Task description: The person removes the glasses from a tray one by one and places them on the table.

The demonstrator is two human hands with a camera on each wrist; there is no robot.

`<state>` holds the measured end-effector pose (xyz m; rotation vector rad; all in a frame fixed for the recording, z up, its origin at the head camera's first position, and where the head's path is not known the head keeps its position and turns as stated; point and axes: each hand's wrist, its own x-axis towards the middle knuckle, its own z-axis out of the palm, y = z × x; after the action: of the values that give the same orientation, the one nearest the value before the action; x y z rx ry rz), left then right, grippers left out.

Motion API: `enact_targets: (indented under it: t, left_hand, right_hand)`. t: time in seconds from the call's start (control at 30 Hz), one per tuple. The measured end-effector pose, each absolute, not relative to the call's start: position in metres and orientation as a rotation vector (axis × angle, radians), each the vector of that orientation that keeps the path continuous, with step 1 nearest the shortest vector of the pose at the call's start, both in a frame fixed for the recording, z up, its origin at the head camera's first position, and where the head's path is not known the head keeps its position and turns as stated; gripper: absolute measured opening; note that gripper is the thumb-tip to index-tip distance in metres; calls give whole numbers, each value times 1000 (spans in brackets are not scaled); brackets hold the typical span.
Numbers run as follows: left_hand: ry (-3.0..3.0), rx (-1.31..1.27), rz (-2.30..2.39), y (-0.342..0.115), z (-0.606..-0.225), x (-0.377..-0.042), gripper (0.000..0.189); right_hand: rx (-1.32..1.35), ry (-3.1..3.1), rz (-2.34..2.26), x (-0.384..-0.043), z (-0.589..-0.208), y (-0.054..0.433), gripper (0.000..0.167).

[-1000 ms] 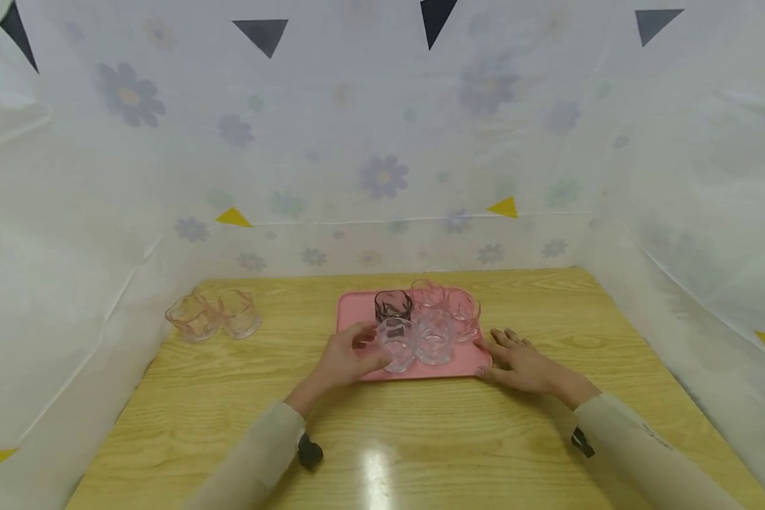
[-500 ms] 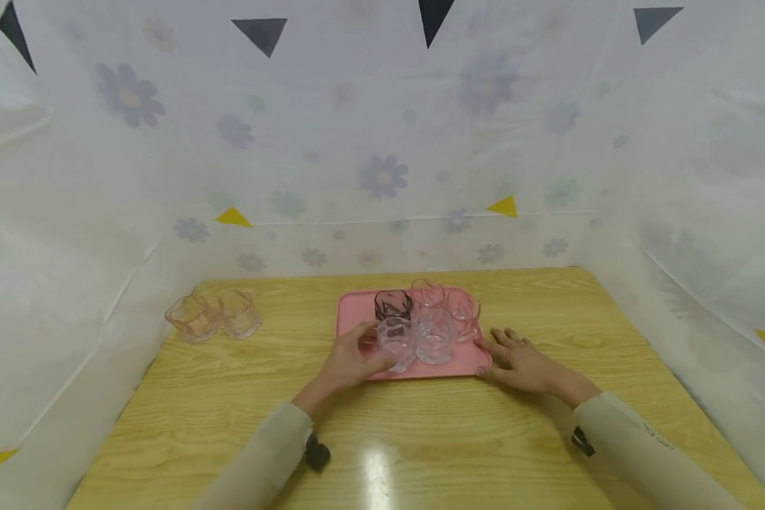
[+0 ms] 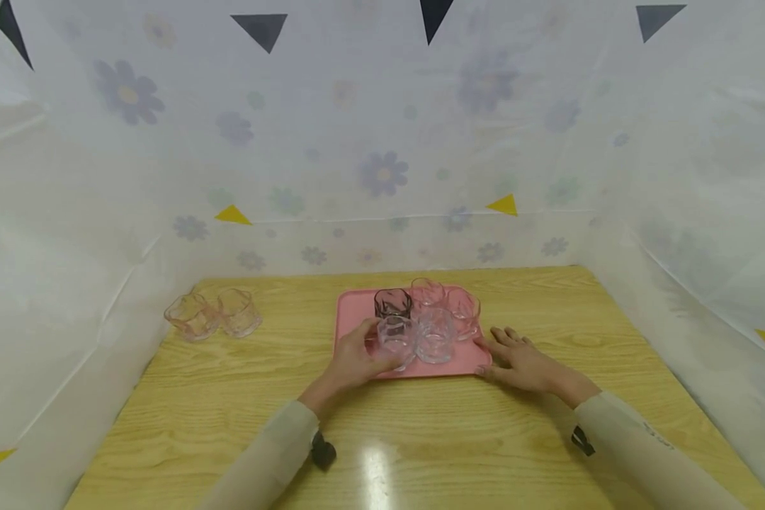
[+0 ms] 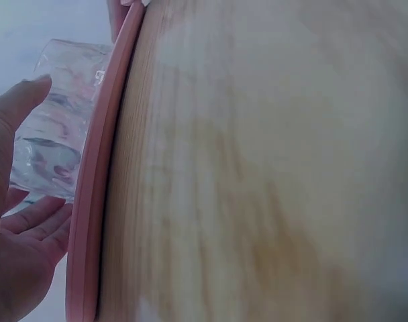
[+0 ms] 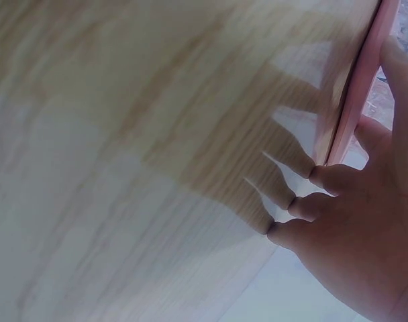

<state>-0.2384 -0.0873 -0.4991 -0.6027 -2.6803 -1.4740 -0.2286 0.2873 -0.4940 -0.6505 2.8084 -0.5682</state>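
Observation:
On a pink tray (image 3: 355,308), in the head view, stand several glasses. My left hand (image 3: 349,360) curves round the front-left clear glass (image 3: 398,340), thumb across its near side and fingers on its left and far side. The left wrist view also has that left hand (image 4: 19,221) beside the clear glasses (image 4: 53,144). Close by stand another clear glass (image 3: 435,340), a dark grey glass (image 3: 392,302) and two pinkish glasses at the back right. My right hand (image 3: 519,365) lies with fingers extended, touching the tray's right edge; its outer fingertips (image 5: 318,176) rest on the table.
Two pale pink glasses, a left one (image 3: 193,317) and a right one (image 3: 239,314), stand side by side at the table's far left. White flower-patterned sheeting (image 3: 382,241) walls in the back and sides of the wooden table (image 3: 446,439).
My left hand has moved right, bringing its thumb farther across the front of the clear glass. The glasses, tray and right hand stay where they were.

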Motion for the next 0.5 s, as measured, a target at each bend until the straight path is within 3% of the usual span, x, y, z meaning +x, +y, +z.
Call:
enact_targets:
  t: [0.5]
  left_hand:
    - [-2685, -514, -1560, -78, -499, -237, 88]
  right_hand:
    - [-651, 2818, -588, -228, -495, 288, 79]
